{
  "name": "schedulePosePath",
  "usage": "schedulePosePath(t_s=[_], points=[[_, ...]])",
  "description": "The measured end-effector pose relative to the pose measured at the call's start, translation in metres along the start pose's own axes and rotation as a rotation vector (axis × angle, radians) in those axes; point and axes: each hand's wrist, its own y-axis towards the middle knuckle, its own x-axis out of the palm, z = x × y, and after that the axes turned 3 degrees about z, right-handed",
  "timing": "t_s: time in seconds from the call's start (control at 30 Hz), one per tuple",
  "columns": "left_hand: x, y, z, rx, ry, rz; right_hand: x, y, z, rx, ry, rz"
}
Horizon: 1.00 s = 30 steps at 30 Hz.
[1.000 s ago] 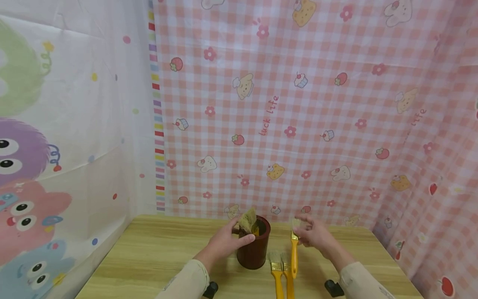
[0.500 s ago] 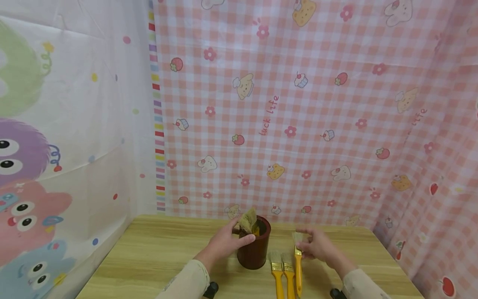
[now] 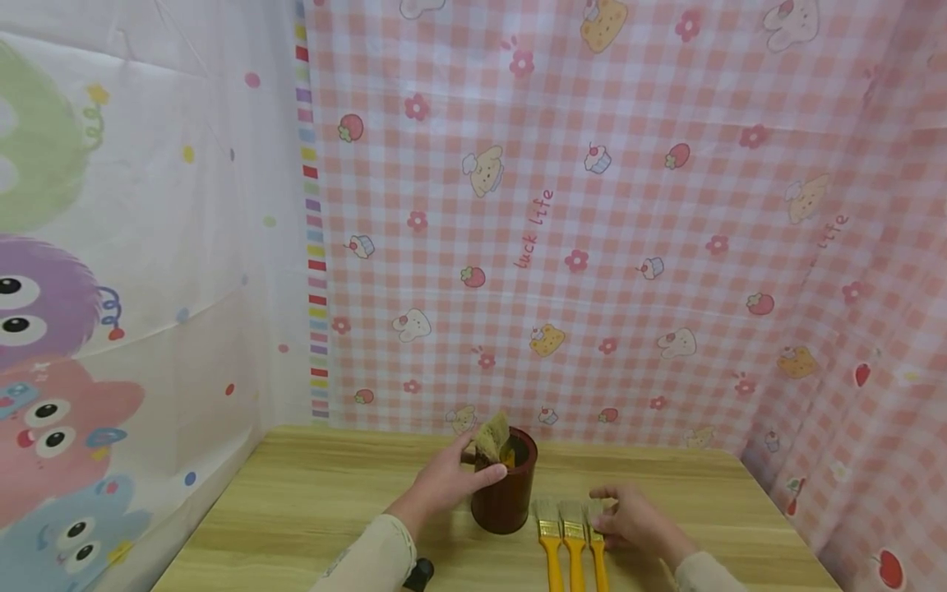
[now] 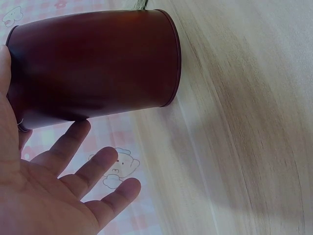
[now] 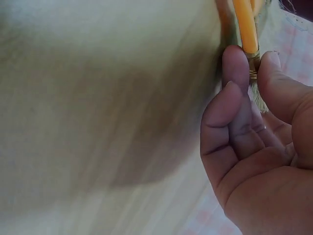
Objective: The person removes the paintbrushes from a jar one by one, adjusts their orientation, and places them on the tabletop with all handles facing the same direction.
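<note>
The right hand [image 3: 629,522] pinches a yellow-handled paintbrush [image 3: 599,563] at its metal ferrule, bristles pointing away from the person, just right of two matching paintbrushes [image 3: 574,549] on the wooden table [image 3: 333,493]. The left hand [image 3: 447,483] grips an upright, dark brown cylindrical pot [image 3: 503,501] near its rim; brush bristles [image 3: 491,437] stick up from it. Beyond hangs a pink gingham cloth [image 3: 577,205].

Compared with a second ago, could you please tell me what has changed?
The right hand has drawn its paintbrush back and down, to the right of the two paintbrushes on the table, and still pinches it. The left hand holds the brown cup as before.
</note>
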Motion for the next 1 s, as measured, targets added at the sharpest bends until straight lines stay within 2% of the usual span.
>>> schedulePosePath(t_s=[0.1, 0.33, 0.43, 0.67, 1.0], points=[[0.000, 0.000, 0.000, -0.001, 0.004, -0.002, 0.002, 0.000, 0.001, 0.004, -0.035, 0.017], [-0.001, -0.001, 0.000, 0.003, 0.002, -0.002, 0.004, 0.000, 0.006, -0.045, -0.120, 0.025], [-0.001, -0.001, 0.000, 0.002, 0.007, -0.001, 0.003, 0.000, 0.005, -0.025, -0.125, 0.032], [0.000, -0.001, -0.001, 0.008, 0.006, 0.002, 0.000, 0.001, -0.006, -0.028, -0.144, 0.096], [-0.001, -0.001, -0.001, 0.009, 0.013, -0.004, -0.006, 0.002, -0.025, -0.042, -0.136, 0.102]])
